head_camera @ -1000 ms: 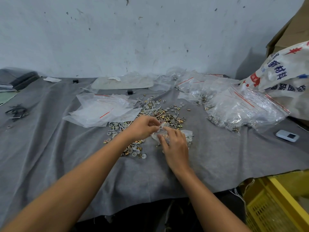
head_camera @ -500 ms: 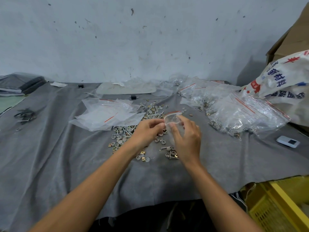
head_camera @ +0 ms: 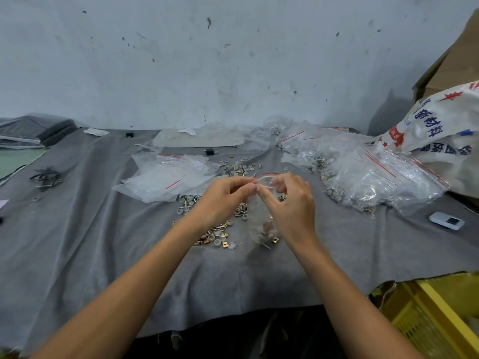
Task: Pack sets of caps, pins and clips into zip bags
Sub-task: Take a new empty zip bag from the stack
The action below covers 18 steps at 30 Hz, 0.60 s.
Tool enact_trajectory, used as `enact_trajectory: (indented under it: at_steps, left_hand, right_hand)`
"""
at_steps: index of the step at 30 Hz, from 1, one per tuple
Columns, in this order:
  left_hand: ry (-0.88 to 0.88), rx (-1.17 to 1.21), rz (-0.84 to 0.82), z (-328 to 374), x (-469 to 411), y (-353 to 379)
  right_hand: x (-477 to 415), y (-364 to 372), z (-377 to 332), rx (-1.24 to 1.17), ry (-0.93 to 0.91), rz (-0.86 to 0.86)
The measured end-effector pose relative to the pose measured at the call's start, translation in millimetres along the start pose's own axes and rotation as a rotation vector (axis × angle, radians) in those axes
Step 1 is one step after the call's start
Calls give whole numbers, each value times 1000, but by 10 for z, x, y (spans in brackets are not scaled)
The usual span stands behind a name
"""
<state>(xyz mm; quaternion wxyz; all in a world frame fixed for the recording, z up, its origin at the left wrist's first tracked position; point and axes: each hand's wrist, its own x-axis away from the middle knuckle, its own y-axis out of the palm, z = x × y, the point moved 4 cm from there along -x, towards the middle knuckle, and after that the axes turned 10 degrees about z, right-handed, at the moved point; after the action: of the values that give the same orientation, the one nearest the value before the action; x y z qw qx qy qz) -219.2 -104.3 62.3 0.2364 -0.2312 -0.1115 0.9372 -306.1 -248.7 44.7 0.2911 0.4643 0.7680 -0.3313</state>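
A small clear zip bag (head_camera: 260, 224) with a red-lined mouth hangs above the grey cloth, with a few parts in its bottom. My left hand (head_camera: 223, 196) pinches the left side of its open mouth. My right hand (head_camera: 291, 203) pinches the right side, its forefinger touching the left thumb. Loose grey caps, pins and brass clips (head_camera: 220, 235) lie scattered on the cloth under and behind my hands.
A stack of empty zip bags (head_camera: 166, 177) lies left of the parts. Filled bags (head_camera: 375, 177) are heaped at the right, beside a printed woven sack (head_camera: 440, 130). A white device (head_camera: 446, 221) rests near the right edge. A yellow crate (head_camera: 427, 314) stands below the table.
The bag was lifted off the cloth and now hangs between both hands with its mouth held open. My view has tilted up a little.
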Motion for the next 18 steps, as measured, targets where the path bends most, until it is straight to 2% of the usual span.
enact_trajectory:
  at_steps: [3,6,8,13,15,18]
  left_hand:
    - [69,-127,59,59,0,-90]
    - [128,-156,149,112,-19,-198]
    - [162,-180,166,144,-24,-249]
    - [133,-159,161,123,-15,-321]
    - [122,-160,144,118,2,-351]
    - [117,-147,117,131,43,-397]
  right_hand:
    - [-75,-37,-49,62,-68,54]
    - [-155,-84,-141,137,-135,64]
    - [-221,-92,-201,143,-131,-44]
    - [-374,-109,-247,-59,33,-524]
    - [-389,-130,-273,-78,39,-603]
    - [-401,-153,-328,-52,12,-607]
